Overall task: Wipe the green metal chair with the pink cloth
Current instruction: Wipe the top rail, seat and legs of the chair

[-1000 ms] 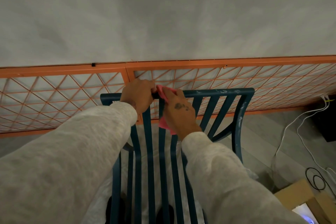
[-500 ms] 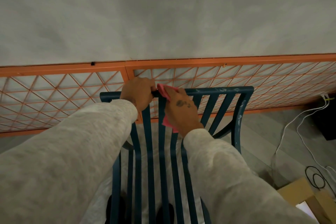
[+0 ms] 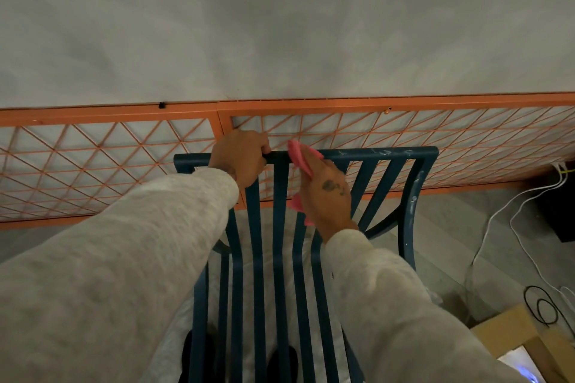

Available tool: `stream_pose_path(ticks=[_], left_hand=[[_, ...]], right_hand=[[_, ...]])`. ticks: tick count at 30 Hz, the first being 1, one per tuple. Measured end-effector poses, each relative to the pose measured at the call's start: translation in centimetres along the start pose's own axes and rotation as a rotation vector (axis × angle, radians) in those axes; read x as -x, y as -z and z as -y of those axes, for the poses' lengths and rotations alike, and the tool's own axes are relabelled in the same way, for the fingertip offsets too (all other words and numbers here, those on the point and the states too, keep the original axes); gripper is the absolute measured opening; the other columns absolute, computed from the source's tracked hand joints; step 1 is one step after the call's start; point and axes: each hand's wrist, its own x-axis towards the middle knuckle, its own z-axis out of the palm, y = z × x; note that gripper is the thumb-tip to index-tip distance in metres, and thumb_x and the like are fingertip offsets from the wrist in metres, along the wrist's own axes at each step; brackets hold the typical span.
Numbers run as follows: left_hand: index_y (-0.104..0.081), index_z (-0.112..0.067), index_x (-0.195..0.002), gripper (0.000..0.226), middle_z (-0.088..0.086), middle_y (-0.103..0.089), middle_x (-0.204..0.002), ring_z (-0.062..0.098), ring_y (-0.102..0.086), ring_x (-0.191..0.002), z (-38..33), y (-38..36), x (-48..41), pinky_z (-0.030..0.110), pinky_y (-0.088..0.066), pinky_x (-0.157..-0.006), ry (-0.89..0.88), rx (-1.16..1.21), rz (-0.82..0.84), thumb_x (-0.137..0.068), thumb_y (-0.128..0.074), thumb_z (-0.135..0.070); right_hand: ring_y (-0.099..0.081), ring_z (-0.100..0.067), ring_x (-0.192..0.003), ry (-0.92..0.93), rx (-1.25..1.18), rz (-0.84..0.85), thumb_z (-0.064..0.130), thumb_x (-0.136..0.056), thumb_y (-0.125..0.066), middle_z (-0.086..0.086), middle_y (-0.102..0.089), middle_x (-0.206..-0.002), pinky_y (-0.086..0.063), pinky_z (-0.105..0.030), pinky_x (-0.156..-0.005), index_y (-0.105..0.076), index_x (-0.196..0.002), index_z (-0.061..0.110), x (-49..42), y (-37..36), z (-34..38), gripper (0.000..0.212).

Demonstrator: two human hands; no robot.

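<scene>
Two grips on one top rail

Backed by a grey wall (image 3: 280, 25) and an orange lattice panel (image 3: 93, 116). Below these, green metal chair (image 3: 389, 153), seen from above, slats running down between two pale sleeves (image 3: 124, 258). Left hand (image 3: 241, 157): closed round the top rail, fingers curled over its far edge. Right hand (image 3: 329, 196): just beside, fingers wrapped round the pink cloth (image 3: 297, 155), pressing it onto the same rail above a slat. Bunched top of cloth draped over the rail, loose corner poking out under the palm.
</scene>
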Motion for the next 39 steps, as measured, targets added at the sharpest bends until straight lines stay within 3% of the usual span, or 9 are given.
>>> stream_pose_path(ticks=[3,8,12,15,21,28,32,34,39], left_hand=[[-0.071,-0.018,-0.110,0.020,0.003,-0.070,-0.110,0.024,-0.064,-0.098,0.1,-0.1,0.0,0.029,-0.043,-0.077,-0.001,-0.001,-0.001,-0.092,-0.063,-0.016],[-0.071,-0.018,-0.103,0.018,0.002,-0.069,-0.102,0.022,-0.060,-0.087,0.2,0.3,0.0,0.032,-0.044,-0.072,0.006,-0.031,0.025,-0.089,-0.062,-0.012],[-0.069,-0.011,-0.096,0.010,0.004,-0.068,-0.094,0.024,-0.063,-0.084,-0.2,0.5,-0.8,0.036,-0.052,-0.071,0.001,-0.094,0.104,-0.088,-0.062,-0.011],[-0.066,-0.007,-0.087,0.016,0.008,-0.068,-0.085,0.023,-0.064,-0.073,-1.6,0.6,-1.7,0.034,-0.052,-0.061,-0.018,-0.133,0.189,-0.089,-0.066,-0.022],[-0.068,-0.016,-0.117,0.029,0.009,-0.066,-0.118,0.027,-0.064,-0.101,-5.4,-1.5,-2.2,0.040,-0.054,-0.084,-0.161,-0.014,0.161,-0.089,-0.068,-0.023],[-0.073,-0.021,-0.108,0.022,0.003,-0.071,-0.106,0.025,-0.067,-0.092,-6.2,-2.8,-2.3,0.035,-0.053,-0.074,-0.119,-0.025,0.035,-0.091,-0.063,-0.013],[-0.074,-0.024,-0.098,0.016,0.001,-0.073,-0.091,0.024,-0.068,-0.080,-6.3,-3.0,-2.2,0.038,-0.057,-0.071,-0.095,-0.033,0.010,-0.091,-0.063,-0.016],[-0.074,-0.025,-0.103,0.016,0.000,-0.073,-0.098,0.024,-0.068,-0.087,-6.2,-3.0,-2.1,0.039,-0.057,-0.077,-0.081,-0.010,0.007,-0.092,-0.064,-0.019],[-0.073,-0.014,-0.103,0.016,0.006,-0.072,-0.102,0.025,-0.067,-0.091,-6.6,-3.1,-2.4,0.039,-0.057,-0.077,-0.093,-0.102,0.037,-0.091,-0.063,-0.018]], right_hand=[[-0.068,-0.027,-0.085,-0.103,-0.120,-0.090,0.018,-0.102,-0.046,-0.005,-0.060,-0.117,-0.062,-0.046,-0.069,-0.042,-0.143,0.039,0.6,-0.2,0.1,0.047],[-0.066,-0.028,-0.091,-0.083,-0.250,0.122,0.016,-0.102,-0.045,-0.007,-0.063,-0.113,-0.061,-0.047,-0.074,-0.041,-0.142,0.044,0.8,-1.2,2.5,0.049],[-0.068,-0.010,-0.080,-0.102,-0.359,0.249,0.018,-0.101,-0.054,0.003,-0.070,-0.097,-0.055,-0.021,-0.069,-0.058,-0.136,0.033,-0.2,2.6,0.4,0.038],[-0.066,-0.004,-0.079,-0.177,-0.380,0.125,0.025,-0.102,-0.055,0.007,-0.067,-0.095,-0.051,-0.010,-0.061,-0.058,-0.133,0.036,0.4,5.2,-2.0,0.033],[-0.067,-0.016,-0.083,-0.246,-0.258,-0.059,0.031,-0.103,-0.052,0.003,-0.065,-0.097,-0.061,-0.038,-0.076,-0.058,-0.131,0.033,-1.2,7.5,-4.4,0.029],[-0.059,-0.031,-0.098,-0.188,0.031,-0.005,0.011,-0.100,-0.048,-0.012,-0.052,-0.125,-0.051,-0.038,-0.087,-0.050,-0.141,0.024,-2.1,5.2,-2.0,0.043],[-0.055,-0.024,-0.093,-0.014,-0.042,0.119,0.009,-0.100,-0.044,-0.010,-0.054,-0.121,-0.043,-0.030,-0.085,-0.053,-0.137,0.022,-1.4,4.1,-0.9,0.041],[-0.060,-0.022,-0.087,0.012,0.026,0.124,0.013,-0.100,-0.044,-0.006,-0.060,-0.112,-0.051,-0.032,-0.083,-0.057,-0.133,0.029,-2.1,4.9,-2.3,0.039],[-0.065,-0.025,-0.097,-0.180,-0.003,-0.216,0.013,-0.101,-0.051,-0.008,-0.062,-0.118,-0.059,-0.040,-0.088,-0.057,-0.135,0.024,-2.0,4.7,-5.2,0.037]])
